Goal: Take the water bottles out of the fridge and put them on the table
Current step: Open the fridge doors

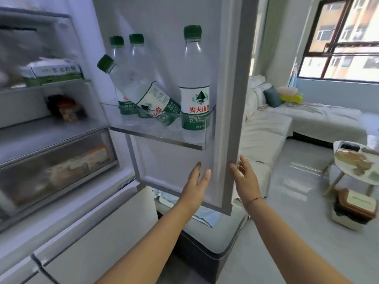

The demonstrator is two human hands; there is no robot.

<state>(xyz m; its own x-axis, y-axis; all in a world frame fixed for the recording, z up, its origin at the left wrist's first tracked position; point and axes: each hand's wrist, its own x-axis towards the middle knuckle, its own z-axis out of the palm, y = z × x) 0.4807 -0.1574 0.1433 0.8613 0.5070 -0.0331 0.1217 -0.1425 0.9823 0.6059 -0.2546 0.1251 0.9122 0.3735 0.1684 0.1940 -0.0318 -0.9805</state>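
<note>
The fridge door (229,78) stands open, and its clear door shelf (164,138) holds several green-capped water bottles. One bottle (193,83) stands upright at the right end. Another bottle (141,91) leans to the left across the shelf. Two more bottles (119,58) stand upright behind it. My left hand (198,185) is raised flat against the inner door panel below the shelf, fingers apart and empty. My right hand (243,177) rests open on the door's outer edge, thumb on the inner face and fingers behind.
Fridge shelves (61,83) at left carry a green-and-white carton (53,71) and packets, with a drawer below. A white sofa (287,124) sits behind the door. A small round table (356,167) with items on it stands at right, a bin (352,210) under it.
</note>
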